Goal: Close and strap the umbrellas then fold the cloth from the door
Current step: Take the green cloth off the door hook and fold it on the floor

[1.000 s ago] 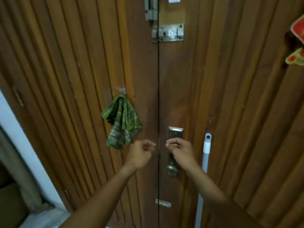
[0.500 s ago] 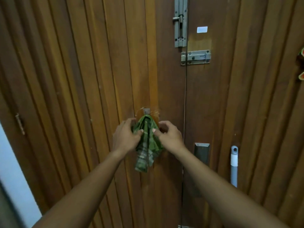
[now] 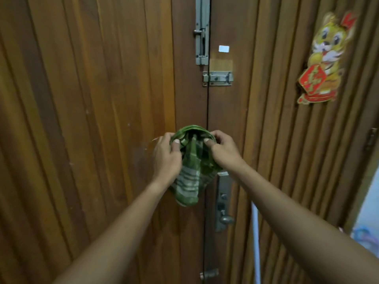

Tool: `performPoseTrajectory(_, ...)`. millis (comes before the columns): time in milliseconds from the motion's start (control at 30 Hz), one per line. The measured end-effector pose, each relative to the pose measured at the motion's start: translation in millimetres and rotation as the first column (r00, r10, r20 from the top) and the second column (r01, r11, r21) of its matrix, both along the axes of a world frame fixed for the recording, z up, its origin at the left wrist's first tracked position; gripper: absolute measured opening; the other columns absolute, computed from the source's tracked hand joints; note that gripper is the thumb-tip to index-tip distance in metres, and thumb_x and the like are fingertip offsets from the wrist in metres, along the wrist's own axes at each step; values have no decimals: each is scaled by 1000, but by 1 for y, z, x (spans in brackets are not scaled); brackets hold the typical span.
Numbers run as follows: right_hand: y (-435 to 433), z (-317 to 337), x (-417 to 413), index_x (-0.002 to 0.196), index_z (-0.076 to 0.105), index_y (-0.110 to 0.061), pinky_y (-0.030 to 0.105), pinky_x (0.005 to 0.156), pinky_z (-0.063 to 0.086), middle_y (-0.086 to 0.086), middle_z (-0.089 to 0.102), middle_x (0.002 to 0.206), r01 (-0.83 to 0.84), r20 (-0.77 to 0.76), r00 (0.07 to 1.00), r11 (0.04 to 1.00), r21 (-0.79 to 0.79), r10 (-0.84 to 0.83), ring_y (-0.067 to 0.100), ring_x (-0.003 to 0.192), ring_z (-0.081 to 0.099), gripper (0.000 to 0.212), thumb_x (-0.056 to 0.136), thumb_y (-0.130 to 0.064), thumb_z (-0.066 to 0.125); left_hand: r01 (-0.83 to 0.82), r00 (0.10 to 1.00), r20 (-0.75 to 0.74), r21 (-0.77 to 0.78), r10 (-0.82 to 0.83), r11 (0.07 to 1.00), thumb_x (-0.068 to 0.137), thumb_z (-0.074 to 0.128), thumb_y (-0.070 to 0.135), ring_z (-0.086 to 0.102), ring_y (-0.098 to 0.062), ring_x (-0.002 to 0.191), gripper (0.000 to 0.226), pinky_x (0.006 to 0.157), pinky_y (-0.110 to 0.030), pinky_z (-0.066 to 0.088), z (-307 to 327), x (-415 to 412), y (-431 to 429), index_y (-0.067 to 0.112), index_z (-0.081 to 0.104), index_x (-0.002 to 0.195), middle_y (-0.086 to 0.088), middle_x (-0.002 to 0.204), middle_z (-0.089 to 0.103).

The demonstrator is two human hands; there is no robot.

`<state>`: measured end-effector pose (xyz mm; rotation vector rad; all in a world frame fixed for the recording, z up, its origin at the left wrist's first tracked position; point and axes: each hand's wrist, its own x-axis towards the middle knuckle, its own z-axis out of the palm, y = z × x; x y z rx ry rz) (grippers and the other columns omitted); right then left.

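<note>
A person's left hand (image 3: 166,158) and right hand (image 3: 224,153), fingers curled tight on the bunched top of the green checked cloth (image 3: 189,181) against the door (image 3: 102,119) above its handle (image 3: 224,201), risk snagging it on any fixing hidden behind if pulled straight out.

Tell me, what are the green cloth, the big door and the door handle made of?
The cloth looks like soft woven fabric, maybe cotton: it crumples into folds and shows a pale check pattern. The door looks like varnished wood: brown grain, long slats, a slight shine. The door handle looks like dull grey metal, with a faint sheen.
</note>
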<state>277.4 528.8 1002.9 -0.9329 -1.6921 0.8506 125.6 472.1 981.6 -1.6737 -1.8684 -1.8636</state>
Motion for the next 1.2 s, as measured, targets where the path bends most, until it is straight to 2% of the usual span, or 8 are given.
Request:
performPoseTrajectory(133,-7,-20,84,88,63,-9,33,72,50,10,69,83,69,74,995,997,19,-70,19,75,62,9,94,-15,63,278,960,64,-187,-271,942,105,39,32,60,-22,89,27,74,-37,44,-11,58,3,15,58,98,-6,95,64)
performPoseTrajectory(233,-23,-42,171,86,66,-10,36,73,55,7,72,82,94,206,975,994,-52,-81,16,74,66,10,95,-14,64,461,881,103,-408,-463,788,103,41,42,64,-26,96,33,80,-38,46,-30,107,5,19,63,98,-6,100,68)
performPoseTrajectory(400,-67,-84,329,80,66,-16,22,59,46,-10,65,60,149,401,913,978,-147,-79,-2,53,58,18,95,-7,63,622,737,139,-520,-661,585,77,79,52,75,-19,86,42,78,-35,57,-71,229,-7,12,71,88,-7,86,77)
performPoseTrajectory(500,-103,-107,420,82,66,-14,13,54,42,-6,63,65,240,509,850,959,-153,-132,-6,49,52,16,93,-3,63,623,658,42,-591,-752,512,84,77,42,69,-13,73,37,68,-35,53,-104,315,-10,5,70,85,-10,79,74)
performPoseTrajectory(633,-142,-144,531,83,70,-29,27,68,48,-2,69,79,366,614,766,914,-175,-189,7,67,58,15,90,-16,69,603,560,-3,-684,-829,410,90,72,39,69,-16,70,36,62,-38,51,-137,426,-19,5,72,79,-17,79,74)
performPoseTrajectory(767,-177,-176,614,90,74,-24,19,56,42,-14,66,62,469,628,743,849,-244,-230,-1,53,55,7,91,-18,70,583,438,-85,-731,-895,354,92,71,29,59,13,60,27,58,-20,43,-158,514,-30,26,65,66,16,59,68)
performPoseTrajectory(933,-197,-218,680,90,74,-26,24,65,47,-3,72,86,568,605,743,748,-345,-285,11,79,63,17,96,-18,59,457,313,-265,-800,-912,389,84,63,56,67,-24,92,31,69,-31,46,-198,580,-28,27,72,92,-6,97,72)
performPoseTrajectory(1200,-189,-330,719,90,70,-24,36,76,52,4,72,89,623,566,763,589,-515,-312,24,87,66,25,102,-25,48,431,192,-147,-876,-970,218,90,67,41,68,-25,91,18,65,-28,37,-307,640,10,24,65,84,-4,87,71)
